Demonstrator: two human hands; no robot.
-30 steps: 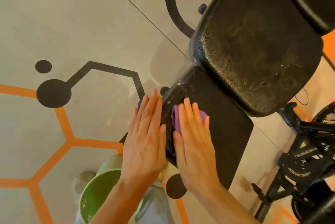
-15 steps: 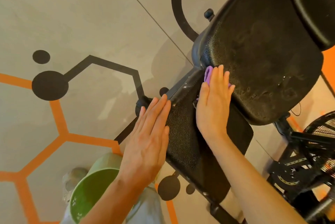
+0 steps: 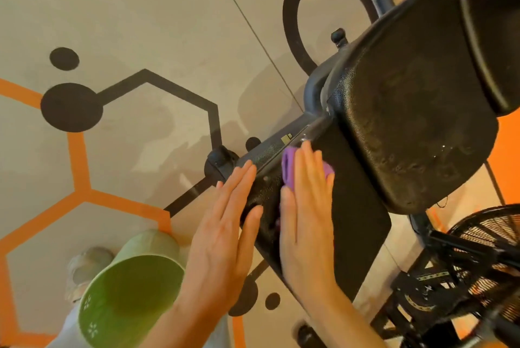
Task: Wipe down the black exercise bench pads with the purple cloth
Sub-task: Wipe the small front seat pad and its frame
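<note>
The right hand (image 3: 305,207) lies flat, fingers straight, pressing the purple cloth (image 3: 289,170) onto the narrow seat pad (image 3: 357,207) of the black exercise bench. The cloth is bunched under the fingers near the pad's upper left edge, just short of where the larger back pad (image 3: 416,128) overhangs. The left hand (image 3: 225,232) is also open, fingers extended, resting against the left side of the seat pad and holding nothing.

I would judge the job partway through. The seat pad is the part being worked on now. The back pad shows scattered droplets and smeary patches near its lower right, so it may have been wetted or wiped once, but I cannot tell whether it is finished. A third pad (image 3: 501,23) at the upper right corner shows no clear sign either way. A green bucket (image 3: 126,299) stands on the floor by the person's feet.
</note>
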